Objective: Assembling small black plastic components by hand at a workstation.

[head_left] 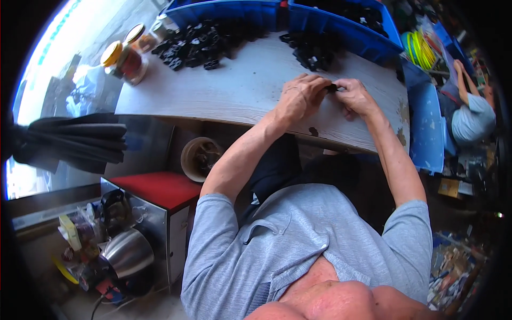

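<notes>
Over the right part of the white table [229, 98], my left hand [304, 96] and my right hand [353, 97] meet at a small black part [332, 88]. Fingers of both hands close on it, and they hide much of its shape. Just beyond my hands lies a small heap of black parts [312, 50]. A larger pile of similar black parts [194, 45] spreads across the far left of the table.
Two blue bins [229, 15] [346, 33] stand along the table's far edge. Jars, one with a yellow lid [112, 53], sit at the far left corner. A blue crate [426, 128] is at right; another person [472, 117] sits beyond. A red-topped cabinet [160, 188] and kettle [128, 253] stand lower left.
</notes>
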Action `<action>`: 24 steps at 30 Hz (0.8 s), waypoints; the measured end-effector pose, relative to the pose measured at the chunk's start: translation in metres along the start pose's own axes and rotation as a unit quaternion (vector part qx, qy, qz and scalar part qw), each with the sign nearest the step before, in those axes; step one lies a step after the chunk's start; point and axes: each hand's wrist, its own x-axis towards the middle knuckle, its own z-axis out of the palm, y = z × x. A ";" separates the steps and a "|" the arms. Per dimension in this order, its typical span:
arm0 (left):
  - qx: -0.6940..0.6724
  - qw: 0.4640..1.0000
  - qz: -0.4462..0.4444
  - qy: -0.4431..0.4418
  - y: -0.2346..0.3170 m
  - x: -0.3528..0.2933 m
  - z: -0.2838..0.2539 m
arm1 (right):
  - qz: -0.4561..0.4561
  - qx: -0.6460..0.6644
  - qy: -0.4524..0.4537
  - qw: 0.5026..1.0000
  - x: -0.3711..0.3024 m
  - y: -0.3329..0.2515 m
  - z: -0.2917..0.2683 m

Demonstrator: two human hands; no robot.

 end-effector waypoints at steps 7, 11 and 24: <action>-0.092 0.991 -0.084 0.042 0.003 0.001 -0.004 | -0.001 0.053 0.020 0.998 -0.008 -0.004 -0.004; -0.104 0.990 -0.083 0.045 0.004 -0.001 -0.004 | 0.008 0.112 0.057 0.992 -0.010 -0.002 0.003; 0.037 0.995 0.069 -0.061 -0.002 0.017 0.002 | -0.016 0.035 0.045 0.998 -0.003 0.012 0.001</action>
